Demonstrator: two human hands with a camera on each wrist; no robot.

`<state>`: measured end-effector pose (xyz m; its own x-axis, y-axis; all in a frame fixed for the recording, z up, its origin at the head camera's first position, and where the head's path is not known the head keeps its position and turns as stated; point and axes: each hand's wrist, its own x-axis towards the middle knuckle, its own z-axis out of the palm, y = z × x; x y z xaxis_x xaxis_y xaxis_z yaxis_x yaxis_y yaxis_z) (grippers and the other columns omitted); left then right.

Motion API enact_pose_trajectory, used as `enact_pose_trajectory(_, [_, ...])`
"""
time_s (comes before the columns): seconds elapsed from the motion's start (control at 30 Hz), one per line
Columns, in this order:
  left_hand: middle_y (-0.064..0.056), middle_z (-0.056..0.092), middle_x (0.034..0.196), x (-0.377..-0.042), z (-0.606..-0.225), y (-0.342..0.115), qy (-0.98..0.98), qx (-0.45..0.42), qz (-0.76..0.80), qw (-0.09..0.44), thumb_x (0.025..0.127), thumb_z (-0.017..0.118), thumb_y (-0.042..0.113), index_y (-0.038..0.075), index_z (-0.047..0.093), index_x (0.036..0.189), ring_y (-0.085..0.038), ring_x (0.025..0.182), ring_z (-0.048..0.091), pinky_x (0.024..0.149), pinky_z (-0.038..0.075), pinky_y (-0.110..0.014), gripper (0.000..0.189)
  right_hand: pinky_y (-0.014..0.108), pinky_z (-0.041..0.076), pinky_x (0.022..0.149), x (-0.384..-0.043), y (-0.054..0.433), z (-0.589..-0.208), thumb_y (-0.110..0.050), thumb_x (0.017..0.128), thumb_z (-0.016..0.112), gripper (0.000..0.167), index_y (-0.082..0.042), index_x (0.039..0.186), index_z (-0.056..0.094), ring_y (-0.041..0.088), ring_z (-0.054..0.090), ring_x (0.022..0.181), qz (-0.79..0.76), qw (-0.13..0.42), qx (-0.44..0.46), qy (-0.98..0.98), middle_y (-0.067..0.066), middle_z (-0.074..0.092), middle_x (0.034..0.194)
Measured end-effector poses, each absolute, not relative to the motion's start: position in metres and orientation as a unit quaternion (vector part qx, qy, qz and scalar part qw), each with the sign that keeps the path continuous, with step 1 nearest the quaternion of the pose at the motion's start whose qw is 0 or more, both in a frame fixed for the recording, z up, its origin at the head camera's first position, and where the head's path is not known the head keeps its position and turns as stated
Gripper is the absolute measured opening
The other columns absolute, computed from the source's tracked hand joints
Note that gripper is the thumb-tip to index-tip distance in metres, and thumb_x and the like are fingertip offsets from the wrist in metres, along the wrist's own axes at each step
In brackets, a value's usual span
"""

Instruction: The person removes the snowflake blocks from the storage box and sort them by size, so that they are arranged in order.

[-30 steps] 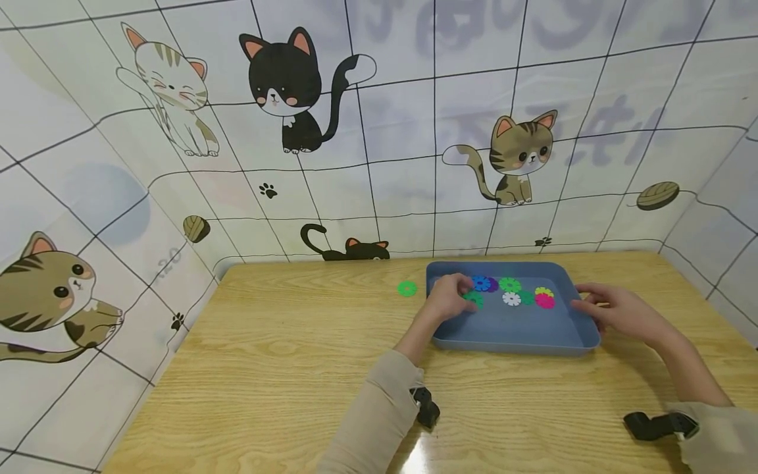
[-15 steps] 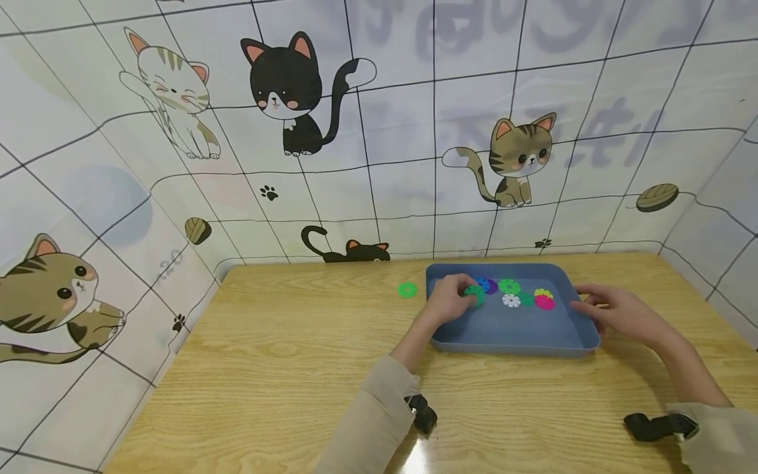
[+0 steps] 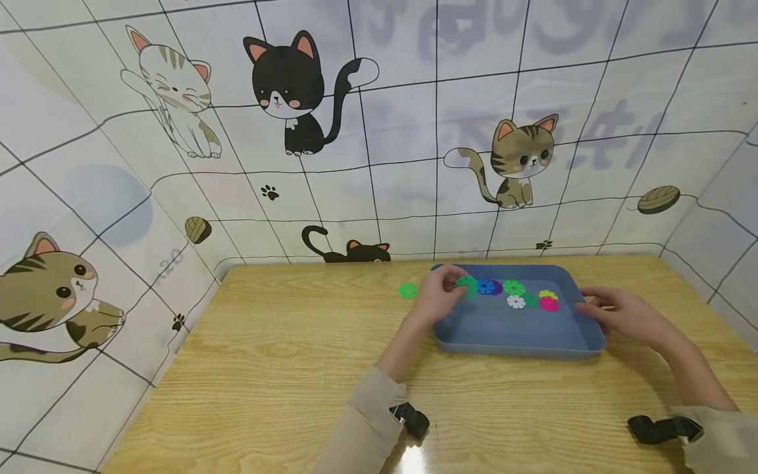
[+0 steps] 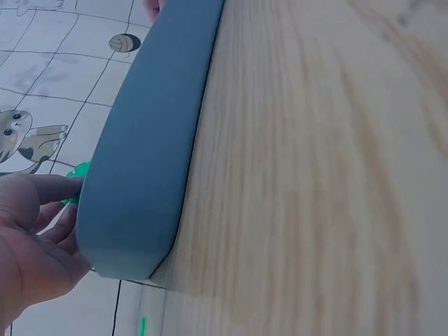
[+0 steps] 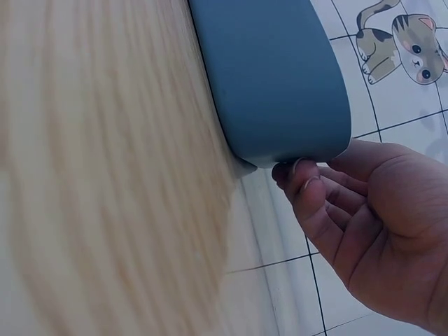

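Note:
My left hand [image 3: 437, 297] is at the left end of a blue-grey tray [image 3: 521, 346] and pinches a green notched disc [image 3: 467, 284] above the tray's floor. In the left wrist view a bit of that green disc [image 4: 78, 172] shows past the fingertips, and the tray wall hides the rest. Gripping the tray's right end is my right hand [image 3: 630, 319], its fingers against the outer wall. Inside the tray lie a blue disc [image 3: 486, 286], a purple disc [image 3: 497, 287], a white disc [image 3: 516, 301], a pink disc [image 3: 549, 303], a yellow disc [image 3: 548, 293] and green discs [image 3: 514, 288].
One bright green disc [image 3: 407, 290] lies on the wooden table [image 3: 284, 355] just left of the tray. Behind the table rises a wall covering [image 3: 403, 184] printed with cats and grid lines.
My left hand has lifted the green disc and drawn it back and left, toward the tray's left rim. The right hand stays at the tray's right end.

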<state>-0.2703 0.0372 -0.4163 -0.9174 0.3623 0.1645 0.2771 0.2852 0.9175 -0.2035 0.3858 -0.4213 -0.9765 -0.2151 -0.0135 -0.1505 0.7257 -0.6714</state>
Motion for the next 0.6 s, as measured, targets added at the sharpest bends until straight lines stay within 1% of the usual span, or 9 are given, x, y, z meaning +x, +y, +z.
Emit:
enact_pose_trajectory(0.07, [-0.002,0.065,0.096,-0.27,-0.415,0.033,0.794,0.193,0.575,0.032,0.095,0.069,0.004,0.005,0.068,0.115,-0.008,0.082,0.058,0.073,0.051,-0.021,0.02,0.03,0.047,0.057,-0.203,0.386,-0.421,-0.025,0.106,0.056,0.058,0.016,0.143,0.039,0.017,0.055,0.061,-0.354,0.046,-0.095,0.929,0.009,0.061,0.09])
enact_pose_trajectory(0.13, [-0.002,0.066,0.097,-0.27,-0.415,0.028,0.787,0.185,0.588,0.033,0.096,0.069,0.004,0.005,0.068,0.117,-0.01,0.081,0.06,0.07,0.051,-0.022,0.021,0.03,0.048,0.057,-0.203,0.386,-0.42,-0.025,0.106,0.056,0.058,0.016,0.143,0.039,0.017,0.055,0.061,-0.352,0.046,-0.092,0.93,0.009,0.061,0.091])
enact_pose_trajectory(0.27, [-0.007,0.068,0.098,-0.272,-0.415,0.019,0.767,0.176,0.617,0.031,0.096,0.068,0.002,0.003,0.066,0.119,-0.027,0.083,0.068,0.069,0.056,-0.029,0.024,0.03,0.047,0.057,-0.202,0.386,-0.419,-0.025,0.106,0.056,0.059,0.016,0.143,0.039,0.017,0.056,0.061,-0.349,0.047,-0.089,0.932,0.009,0.061,0.091])
enact_pose_trajectory(0.37, [-0.012,0.067,0.1,-0.276,-0.415,0.011,0.751,0.174,0.636,0.028,0.096,0.067,0.001,0.001,0.065,0.12,-0.038,0.087,0.069,0.074,0.059,-0.038,0.024,0.03,0.047,0.057,-0.202,0.386,-0.419,-0.026,0.106,0.056,0.058,0.016,0.143,0.039,0.018,0.055,0.061,-0.347,0.045,-0.087,0.933,0.009,0.061,0.091])
enact_pose_trajectory(0.47, [-0.016,0.065,0.103,-0.28,-0.416,0.003,0.739,0.166,0.652,0.032,0.097,0.066,0.0,0.0,0.065,0.121,-0.043,0.09,0.067,0.08,0.059,-0.046,0.025,0.03,0.047,0.057,-0.202,0.387,-0.42,-0.025,0.106,0.056,0.057,0.015,0.142,0.04,0.018,0.055,0.061,-0.348,0.043,-0.089,0.932,0.008,0.06,0.089])
enact_pose_trajectory(0.6, [-0.019,0.063,0.105,-0.287,-0.416,-0.01,0.726,0.158,0.669,0.035,0.098,0.063,0.0,-0.002,0.062,0.126,-0.047,0.094,0.065,0.085,0.057,-0.051,0.027,0.03,0.047,0.057,-0.203,0.387,-0.421,-0.025,0.105,0.057,0.056,0.015,0.142,0.041,0.017,0.055,0.061,-0.349,0.042,-0.09,0.932,0.008,0.06,0.088])
